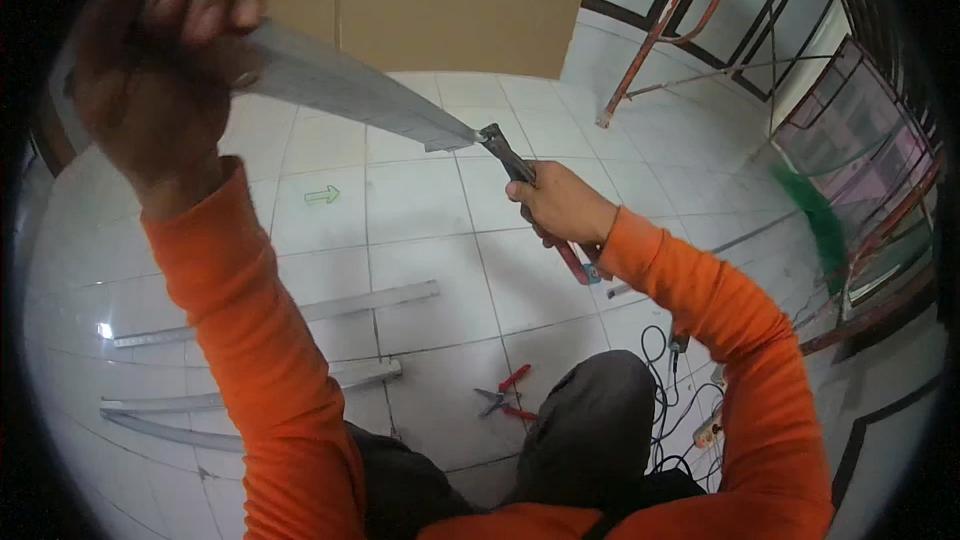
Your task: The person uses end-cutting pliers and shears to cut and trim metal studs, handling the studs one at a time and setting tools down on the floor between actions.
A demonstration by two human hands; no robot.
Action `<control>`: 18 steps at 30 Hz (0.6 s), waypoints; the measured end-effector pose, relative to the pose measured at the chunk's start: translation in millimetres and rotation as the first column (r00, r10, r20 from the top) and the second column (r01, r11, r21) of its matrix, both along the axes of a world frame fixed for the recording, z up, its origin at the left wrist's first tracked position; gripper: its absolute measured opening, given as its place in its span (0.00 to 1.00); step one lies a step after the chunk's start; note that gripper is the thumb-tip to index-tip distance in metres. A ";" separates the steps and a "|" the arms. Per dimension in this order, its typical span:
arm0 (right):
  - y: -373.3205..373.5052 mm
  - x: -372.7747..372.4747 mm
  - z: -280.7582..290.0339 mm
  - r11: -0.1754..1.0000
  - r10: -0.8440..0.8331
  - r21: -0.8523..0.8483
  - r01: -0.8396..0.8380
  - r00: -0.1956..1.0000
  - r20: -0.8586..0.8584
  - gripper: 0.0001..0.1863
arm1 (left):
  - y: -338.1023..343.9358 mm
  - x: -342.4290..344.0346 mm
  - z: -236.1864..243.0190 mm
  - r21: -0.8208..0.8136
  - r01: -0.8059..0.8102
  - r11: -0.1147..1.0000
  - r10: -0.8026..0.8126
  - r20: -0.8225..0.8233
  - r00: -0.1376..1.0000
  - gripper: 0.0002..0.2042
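Raised at the upper left, my left hand (pixel 165 90) is closed round the near end of a long grey metal channel (pixel 345 80). The channel slants down to the right in the air above the floor. My right hand (pixel 570 202) grips a plier-like hand tool (pixel 508 152) with a dark head and red handles. The tool's head meets the channel's far end; its jaws are too small to make out. Red-handled snips (pixel 507 395) lie on the tiles, blades spread, left of my knee.
More metal channels (pixel 370 304) lie on the white tiled floor (pixel 430 200) at left. Black cables (pixel 660 410) and an extension socket (pixel 708 431) lie by my right forearm. A rusty scaffold frame (pixel 665 30), green mesh-like material (pixel 818 225) and a large cardboard sheet (pixel 470 20) stand beyond.
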State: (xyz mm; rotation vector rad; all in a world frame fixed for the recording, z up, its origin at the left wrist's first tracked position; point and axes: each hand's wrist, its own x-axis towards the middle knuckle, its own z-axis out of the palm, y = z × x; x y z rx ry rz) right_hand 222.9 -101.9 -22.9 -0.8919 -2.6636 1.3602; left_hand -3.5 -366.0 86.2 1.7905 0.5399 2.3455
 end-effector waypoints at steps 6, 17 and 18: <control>17.9 -21.1 18.7 0.961 0.018 0.253 -0.111 0.938 0.346 0.14 | 80.0 90.8 19.0 0.243 -0.410 0.879 0.449 -0.130 0.884 0.09; -0.8 -30.2 44.4 0.705 -0.001 0.561 -0.433 0.791 0.612 0.12 | 101.5 94.7 19.7 0.186 -0.505 0.843 0.496 0.097 0.863 0.06; 0.3 -28.4 33.8 0.705 0.001 0.561 -0.433 0.792 0.611 0.12 | 94.4 87.0 21.1 0.168 -0.495 0.852 0.484 0.107 0.869 0.07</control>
